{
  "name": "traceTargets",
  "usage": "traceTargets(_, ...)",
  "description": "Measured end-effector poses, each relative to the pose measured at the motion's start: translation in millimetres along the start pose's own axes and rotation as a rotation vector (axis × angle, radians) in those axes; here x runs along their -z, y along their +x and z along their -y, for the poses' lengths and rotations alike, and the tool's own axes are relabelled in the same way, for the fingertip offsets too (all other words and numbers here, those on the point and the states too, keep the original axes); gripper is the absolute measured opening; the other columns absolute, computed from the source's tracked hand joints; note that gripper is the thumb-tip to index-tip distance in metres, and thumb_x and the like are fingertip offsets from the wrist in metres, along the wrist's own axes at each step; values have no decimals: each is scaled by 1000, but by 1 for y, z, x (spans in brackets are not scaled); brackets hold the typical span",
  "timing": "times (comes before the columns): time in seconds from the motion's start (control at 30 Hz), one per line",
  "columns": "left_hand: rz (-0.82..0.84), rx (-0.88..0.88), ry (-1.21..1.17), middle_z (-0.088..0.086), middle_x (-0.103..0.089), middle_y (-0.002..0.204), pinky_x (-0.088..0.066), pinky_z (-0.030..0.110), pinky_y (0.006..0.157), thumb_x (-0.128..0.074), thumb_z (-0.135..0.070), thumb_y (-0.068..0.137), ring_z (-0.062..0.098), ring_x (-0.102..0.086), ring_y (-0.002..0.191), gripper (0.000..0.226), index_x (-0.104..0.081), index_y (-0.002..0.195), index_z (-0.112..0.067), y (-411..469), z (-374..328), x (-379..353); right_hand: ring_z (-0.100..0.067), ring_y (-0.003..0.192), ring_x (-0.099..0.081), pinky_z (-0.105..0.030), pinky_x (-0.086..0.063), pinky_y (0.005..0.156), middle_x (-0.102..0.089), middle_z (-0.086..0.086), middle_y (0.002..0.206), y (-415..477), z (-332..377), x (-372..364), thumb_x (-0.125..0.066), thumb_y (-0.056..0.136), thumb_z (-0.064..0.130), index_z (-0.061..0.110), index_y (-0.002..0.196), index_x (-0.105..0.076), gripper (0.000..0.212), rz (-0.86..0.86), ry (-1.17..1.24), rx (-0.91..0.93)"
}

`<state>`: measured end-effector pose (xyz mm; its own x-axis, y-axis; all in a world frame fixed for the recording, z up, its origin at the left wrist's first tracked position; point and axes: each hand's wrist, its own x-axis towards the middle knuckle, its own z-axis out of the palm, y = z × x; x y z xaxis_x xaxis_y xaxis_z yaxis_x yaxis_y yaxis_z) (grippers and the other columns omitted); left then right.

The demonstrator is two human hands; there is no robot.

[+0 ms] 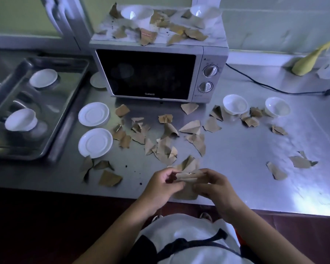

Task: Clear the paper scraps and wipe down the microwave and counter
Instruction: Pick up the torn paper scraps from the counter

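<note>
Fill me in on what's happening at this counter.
A person is collecting torn brown paper. The left hand and right hand both pinch the gathered scraps near the counter edge. Many loose scraps lie across the counter and on top of the microwave, among white bowls and saucers.

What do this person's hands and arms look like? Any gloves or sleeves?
No gloves: the left hand and right hand are bare, with no ring or watch showing. Both forearms are bare too; no sleeve reaches them. Below them shows a white apron with a dark strap across it.
</note>
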<state>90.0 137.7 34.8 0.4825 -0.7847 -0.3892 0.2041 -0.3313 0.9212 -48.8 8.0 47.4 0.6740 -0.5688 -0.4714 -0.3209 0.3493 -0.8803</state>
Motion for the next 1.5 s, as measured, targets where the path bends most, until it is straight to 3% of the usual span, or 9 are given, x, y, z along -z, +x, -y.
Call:
traceTargets(0.2, 105, 59, -101, -2, -72, 91, -51, 21, 75, -71, -13, 74, 9, -66, 86, 24, -73, 93, -28, 1, 16, 16, -19, 65, -63, -26, -51, 54, -62, -17, 77, -4, -12, -20, -59, 79, -23, -1, 86, -69, 26, -58, 123, -132)
traceTargets(0.43, -29, 129, -116, 14, -72, 93, -53, 27, 68, -72, -1, 78, 19, -67, 82, 25, -74, 90, -24, 10, 26, 33, -27, 93, -72, -42, -58, 81, -74, -15, 103, 22, -12, -8, -72, 84, 10, 12, 100, -72, 16, -136, 107, -262)
traceTargets(0.6, -117, 183, -158, 14, -73, 96, -53, 35, 72, -74, -18, 65, 22, -67, 84, 23, -74, 86, -27, 0, 33, 56, -23, 85, -60, -33, -51, 66, -63, -12, 114, 75, -27, 6, -73, 86, 11, 15, 120, -63, 36, -382, -494, -171)
traceTargets(0.73, -160, 211, -155, 8, -74, 90, -52, 30, 68, -73, -3, 80, 18, -66, 82, 23, -74, 85, -26, -7, 40, 71, -32, 108, -56, -44, -52, 88, -55, -10, 125, 113, -32, 3, -66, 84, 18, 25, 138, -49, 57, -291, -899, -146)
traceTargets(0.93, -187, 251, -170, 8, -74, 93, -54, 30, 70, -70, 0, 83, 23, -67, 89, 20, -73, 92, -17, -13, 46, 86, -31, 105, -56, -37, -34, 83, -70, -8, 99, 132, -42, -13, -51, 93, 23, 24, 106, -60, 16, -361, -1081, -107)
traceTargets(1.1, -202, 250, -169, 0, -76, 89, -56, 31, 74, -74, -8, 77, 21, -71, 88, 23, -75, 88, -28, -13, 49, 91, -28, 81, -66, -36, -56, 70, -71, -5, 88, 113, -42, -13, -59, 88, 17, 19, 93, -66, 9, -429, -793, -166)
traceTargets(1.2, -179, 223, -179, 2, -76, 89, -56, 29, 73, -70, 0, 79, 19, -71, 86, 28, -75, 90, -26, -10, 48, 89, -19, 70, -65, -22, -46, 49, -71, -1, 86, 87, -44, -4, -64, 91, 13, 18, 99, -70, 12, -443, -645, -110)
traceTargets(1.33, -166, 183, -159, 4, -76, 91, -56, 28, 70, -69, 3, 81, 20, -70, 84, 30, -74, 96, -22, -2, 40, 84, -26, 78, -67, -37, -55, 74, -73, -5, 80, 44, -43, 4, -69, 86, -1, 18, 78, -74, 20, -543, -332, -41)
traceTargets(1.5, -114, 109, -64, 5, -75, 98, -52, 24, 72, -69, -1, 84, 17, -68, 84, 33, -74, 98, -29, 14, 27, 70, -28, 76, -71, -34, -57, 74, -72, -19, 84, -4, -15, 4, -73, 81, -3, 4, 81, -68, 8, -445, 118, -82)
